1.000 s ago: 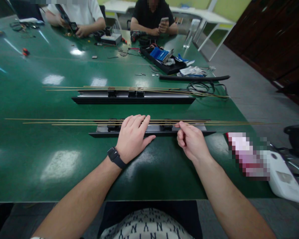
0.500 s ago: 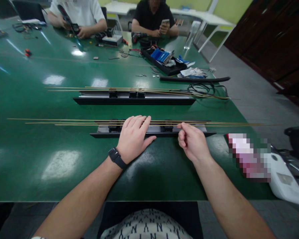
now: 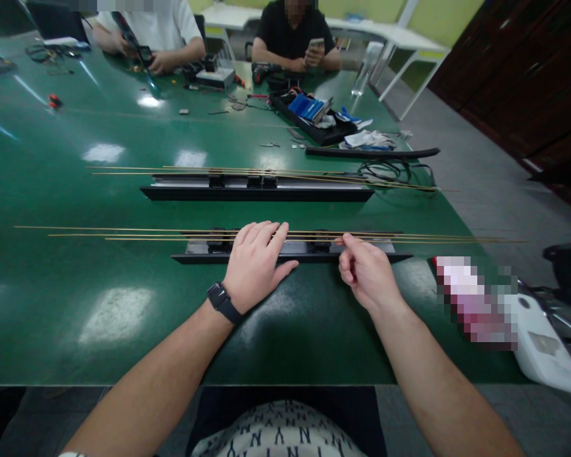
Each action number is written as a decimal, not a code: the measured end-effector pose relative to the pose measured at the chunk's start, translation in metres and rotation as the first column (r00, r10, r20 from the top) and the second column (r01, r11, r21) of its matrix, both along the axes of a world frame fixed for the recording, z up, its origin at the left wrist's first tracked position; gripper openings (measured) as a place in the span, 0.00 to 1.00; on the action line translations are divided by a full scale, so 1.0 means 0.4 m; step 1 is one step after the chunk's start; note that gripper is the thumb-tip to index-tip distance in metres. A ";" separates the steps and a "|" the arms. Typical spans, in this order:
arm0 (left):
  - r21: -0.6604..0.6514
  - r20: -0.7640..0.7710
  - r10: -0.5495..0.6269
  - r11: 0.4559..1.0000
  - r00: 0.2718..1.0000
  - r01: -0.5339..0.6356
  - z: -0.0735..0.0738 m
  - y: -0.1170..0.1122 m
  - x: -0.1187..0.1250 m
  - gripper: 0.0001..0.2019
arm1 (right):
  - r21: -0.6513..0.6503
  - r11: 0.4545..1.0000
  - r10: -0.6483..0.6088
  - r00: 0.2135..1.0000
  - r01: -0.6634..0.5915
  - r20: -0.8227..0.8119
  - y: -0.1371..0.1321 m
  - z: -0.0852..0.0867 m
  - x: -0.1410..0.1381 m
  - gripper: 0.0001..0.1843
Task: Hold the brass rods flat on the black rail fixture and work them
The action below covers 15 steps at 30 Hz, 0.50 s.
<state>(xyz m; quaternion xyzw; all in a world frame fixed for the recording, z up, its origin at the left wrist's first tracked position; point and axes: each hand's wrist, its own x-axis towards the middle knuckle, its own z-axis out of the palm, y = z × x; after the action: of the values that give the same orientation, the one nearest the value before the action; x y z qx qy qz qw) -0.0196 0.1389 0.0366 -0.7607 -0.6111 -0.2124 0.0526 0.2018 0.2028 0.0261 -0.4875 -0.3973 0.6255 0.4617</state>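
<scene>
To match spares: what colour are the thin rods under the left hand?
The thin rods are gold-coloured, best seen in the head view.

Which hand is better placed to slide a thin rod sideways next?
Probably your right hand: its thumb and forefinger seem to pinch a thin rod. Your left hand lies open across the rods, above the near rail, better suited to steadying.

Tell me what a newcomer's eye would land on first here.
Probably the left hand lying over long thin golden rods mid-picture, and, to its right, the right hand pinching one. Next, the black rail beneath the rods, and a similar rail farther back on the green table.
</scene>
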 end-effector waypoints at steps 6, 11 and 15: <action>0.015 0.004 -0.001 1.000 1.000 0.001 -0.001 0.001 0.000 0.31 | -0.017 1.000 0.007 1.000 -0.007 -0.002 -0.001 0.002 0.000 0.18; 0.016 0.003 -0.003 1.000 1.000 0.003 -0.001 0.002 -0.001 0.32 | -0.013 1.000 0.005 1.000 -0.005 -0.011 -0.001 -0.002 0.003 0.18; 0.007 -0.012 0.000 1.000 1.000 0.000 0.000 0.001 0.000 0.31 | -0.009 1.000 0.000 1.000 0.000 -0.025 0.001 -0.007 0.003 0.17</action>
<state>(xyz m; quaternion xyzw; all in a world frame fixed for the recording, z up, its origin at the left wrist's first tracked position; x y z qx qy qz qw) -0.0196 0.1392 0.0365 -0.7619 -0.6100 -0.2097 0.0588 0.2031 0.2030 0.0232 -0.4819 -0.3888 0.6333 0.4642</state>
